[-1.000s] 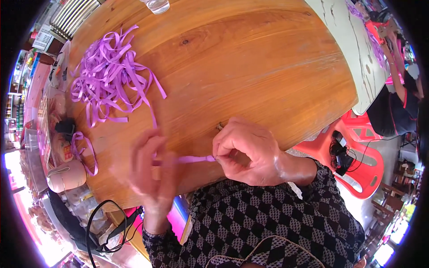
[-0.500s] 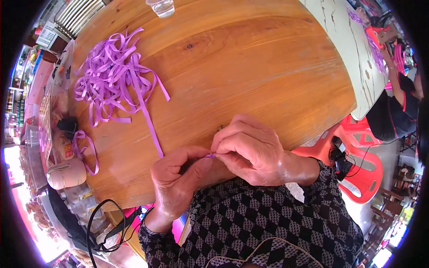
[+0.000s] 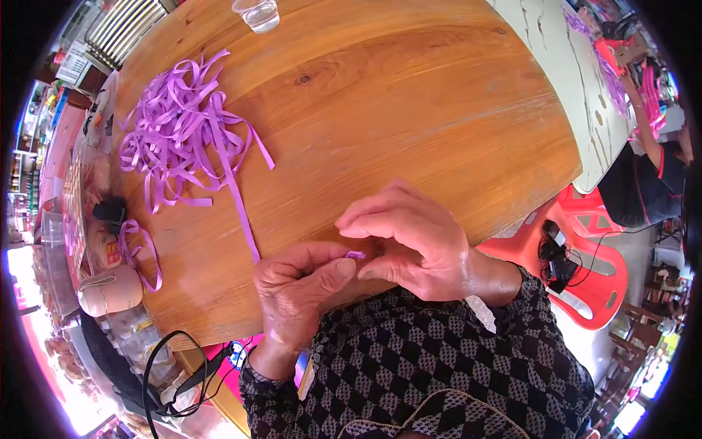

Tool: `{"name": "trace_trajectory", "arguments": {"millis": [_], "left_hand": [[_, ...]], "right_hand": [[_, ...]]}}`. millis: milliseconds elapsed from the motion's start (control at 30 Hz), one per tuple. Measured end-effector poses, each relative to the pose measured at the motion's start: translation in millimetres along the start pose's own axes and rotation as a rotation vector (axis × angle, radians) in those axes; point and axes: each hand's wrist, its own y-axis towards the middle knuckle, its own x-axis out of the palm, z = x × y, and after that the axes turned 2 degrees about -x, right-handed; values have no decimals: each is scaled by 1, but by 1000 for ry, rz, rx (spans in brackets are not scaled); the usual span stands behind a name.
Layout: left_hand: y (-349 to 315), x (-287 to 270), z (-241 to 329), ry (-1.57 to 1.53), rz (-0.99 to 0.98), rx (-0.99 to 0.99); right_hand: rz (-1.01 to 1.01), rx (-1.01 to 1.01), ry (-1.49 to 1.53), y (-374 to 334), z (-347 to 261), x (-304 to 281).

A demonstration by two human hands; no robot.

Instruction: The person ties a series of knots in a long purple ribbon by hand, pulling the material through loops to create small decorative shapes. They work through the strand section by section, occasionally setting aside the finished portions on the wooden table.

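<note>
A long purple ribbon [image 3: 240, 214] runs from a tangled ribbon pile [image 3: 172, 128] on the wooden table down to my left hand [image 3: 301, 287]. Thumb and forefinger of that hand pinch the ribbon, and a short folded end pokes out past the fingertips. Beside it my right hand [image 3: 417, 245] is apart from the ribbon, thumb and fingers spread with a gap between them and nothing visible inside. Part of the ribbon is hidden behind my left hand.
A clear cup [image 3: 259, 16] stands at the table's [image 3: 409, 124] far edge. At the left lie a loose purple ribbon loop [image 3: 152, 252] and a pinkish rounded case [image 3: 111, 291]. A red plastic chair [image 3: 596, 282] stands at the right; another person [image 3: 647, 183] is beyond it.
My right thumb and fingers have parted and come off the ribbon end. My left hand keeps its pinch, and the end shows more plainly now.
</note>
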Motion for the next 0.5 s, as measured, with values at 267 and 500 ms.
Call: {"name": "trace_trajectory", "arguments": {"millis": [267, 500], "left_hand": [[-6, 0, 7, 0, 40, -117], [-8, -1, 2, 91, 88, -43]], "right_hand": [[-76, 37, 80, -6, 4, -1], [67, 171, 81, -7, -6, -2]]}}
